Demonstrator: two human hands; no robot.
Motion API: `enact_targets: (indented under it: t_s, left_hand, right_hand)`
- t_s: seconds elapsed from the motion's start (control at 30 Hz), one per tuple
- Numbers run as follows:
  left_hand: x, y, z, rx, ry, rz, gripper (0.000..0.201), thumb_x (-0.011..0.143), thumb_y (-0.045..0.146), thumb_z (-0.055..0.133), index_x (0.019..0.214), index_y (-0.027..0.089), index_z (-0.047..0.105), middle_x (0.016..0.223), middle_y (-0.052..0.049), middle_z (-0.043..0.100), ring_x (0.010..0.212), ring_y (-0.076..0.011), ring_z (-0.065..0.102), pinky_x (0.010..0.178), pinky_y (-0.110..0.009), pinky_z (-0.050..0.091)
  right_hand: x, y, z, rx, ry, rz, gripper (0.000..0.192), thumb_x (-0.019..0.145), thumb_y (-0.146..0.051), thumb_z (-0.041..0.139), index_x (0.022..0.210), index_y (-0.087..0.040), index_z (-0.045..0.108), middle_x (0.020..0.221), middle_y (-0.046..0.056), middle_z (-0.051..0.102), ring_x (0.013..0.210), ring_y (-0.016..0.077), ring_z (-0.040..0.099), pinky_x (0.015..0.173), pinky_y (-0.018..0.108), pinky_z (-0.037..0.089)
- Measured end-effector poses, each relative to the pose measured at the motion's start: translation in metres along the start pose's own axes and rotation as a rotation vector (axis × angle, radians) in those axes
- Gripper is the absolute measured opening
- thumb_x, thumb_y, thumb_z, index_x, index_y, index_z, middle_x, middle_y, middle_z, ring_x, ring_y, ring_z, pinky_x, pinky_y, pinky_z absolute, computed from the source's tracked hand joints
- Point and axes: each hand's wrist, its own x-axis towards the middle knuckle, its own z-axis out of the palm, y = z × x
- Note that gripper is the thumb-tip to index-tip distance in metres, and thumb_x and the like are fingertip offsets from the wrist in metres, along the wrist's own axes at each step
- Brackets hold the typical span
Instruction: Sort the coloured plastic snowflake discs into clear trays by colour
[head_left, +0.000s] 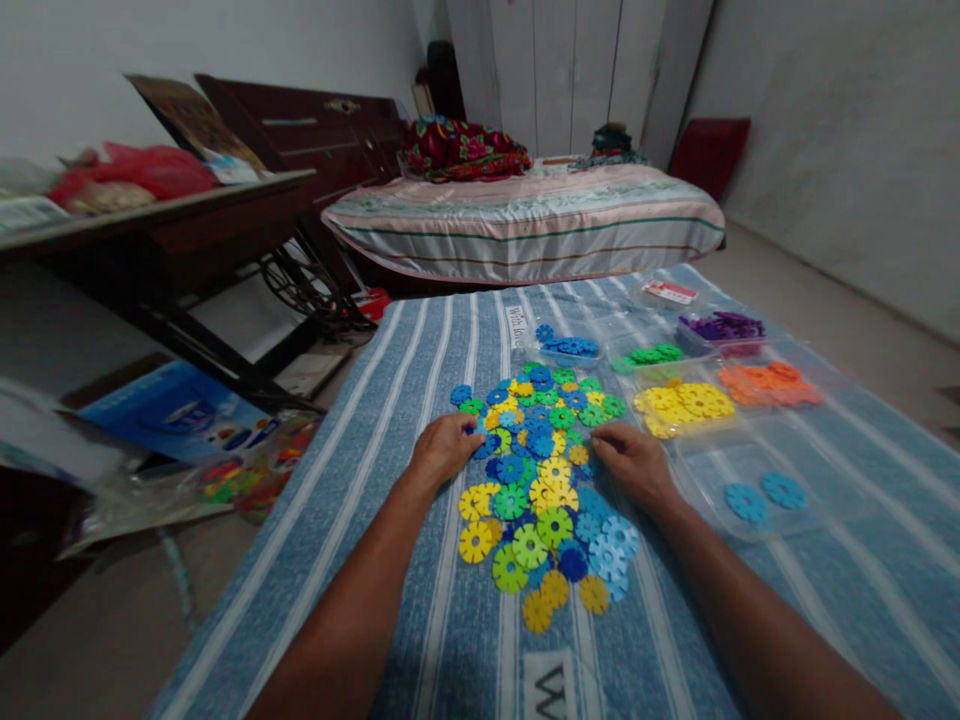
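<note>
Your left hand [442, 447] rests at the left edge of a pile of flat plastic snowflake discs [544, 480] in blue, green and yellow, spread on the blue striped cloth [420, 360]. Its fingers are curled down onto the discs, though whether they pinch one cannot be told. Your right hand [634, 462] lies at the pile's right edge, fingers bent and touching the discs, its grasp likewise unclear. To the right, clear trays hold sorted discs: dark blue discs [571, 346], green discs [651, 355], purple discs [721, 326], yellow discs [684, 404], orange discs [769, 383], and two light blue discs [765, 494] in the nearest tray [705, 480]. Beyond the cloth stands a bed [525, 225]; at left, a dark wooden table [161, 225].
</note>
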Motion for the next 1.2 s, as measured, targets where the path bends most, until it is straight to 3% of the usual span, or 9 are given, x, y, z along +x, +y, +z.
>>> enact_targets:
  t_s: [0.1,0.3,0.43,0.87,1.03,1.2]
  left_hand:
    - [-0.003,0.004,-0.002,0.045,-0.009,0.041,0.017,0.076,0.03,0.064,0.087,0.018,0.071,0.075,-0.001,0.065,0.071,-0.0168,0.059,0.063,-0.027,0.037]
    - [0.001,-0.001,0.002,-0.068,-0.087,0.092,0.011,0.065,0.026,0.071,0.069,0.017,0.065,0.072,0.0,0.061,0.071,-0.0165,0.057,0.063,-0.027,0.039]
    - [0.002,-0.004,0.005,-0.137,-0.089,0.109,0.012,0.061,0.025,0.069,0.07,0.017,0.066,0.068,0.002,0.058,0.068,-0.0152,0.055,0.063,-0.027,0.039]
    - [-0.008,0.001,0.006,-0.368,0.019,-0.005,0.017,0.054,0.025,0.07,0.056,0.018,0.055,0.051,0.005,0.05,0.052,-0.0111,0.046,0.052,-0.025,0.031]
    - [-0.018,0.038,0.0,-0.632,-0.02,0.037,0.016,0.061,0.028,0.069,0.058,0.017,0.057,0.048,0.005,0.052,0.046,-0.0089,0.044,0.047,-0.022,0.033]
    - [-0.029,0.124,0.009,-0.851,-0.181,0.184,0.012,0.066,0.023,0.068,0.062,0.016,0.059,0.051,0.005,0.054,0.047,-0.0071,0.049,0.048,-0.019,0.038]
  right_hand:
    - [0.0,0.001,0.0,-0.005,0.001,0.003,0.023,0.079,-0.04,0.057,0.079,-0.024,0.074,0.082,0.003,0.074,0.077,0.0209,0.067,0.074,0.034,0.051]
    - [0.0,0.002,0.0,-0.008,0.004,-0.007,0.023,0.079,-0.04,0.057,0.08,-0.024,0.074,0.083,0.003,0.074,0.078,0.0207,0.066,0.075,0.034,0.05]
    - [0.0,0.002,0.0,-0.01,0.004,-0.01,0.023,0.079,-0.039,0.057,0.079,-0.024,0.073,0.082,0.003,0.073,0.078,0.0207,0.066,0.074,0.033,0.05]
    - [0.001,0.0,0.001,-0.008,0.011,-0.025,0.023,0.078,-0.038,0.055,0.078,-0.024,0.072,0.079,0.003,0.073,0.075,0.0203,0.066,0.072,0.033,0.05]
    - [0.001,0.002,0.002,-0.033,0.006,-0.027,0.023,0.08,-0.038,0.054,0.079,-0.023,0.072,0.08,0.003,0.072,0.076,0.0203,0.066,0.073,0.033,0.049]
    - [0.0,0.005,0.001,-0.038,-0.002,-0.037,0.021,0.081,-0.037,0.054,0.08,-0.023,0.071,0.079,0.002,0.072,0.075,0.0202,0.065,0.071,0.032,0.049]
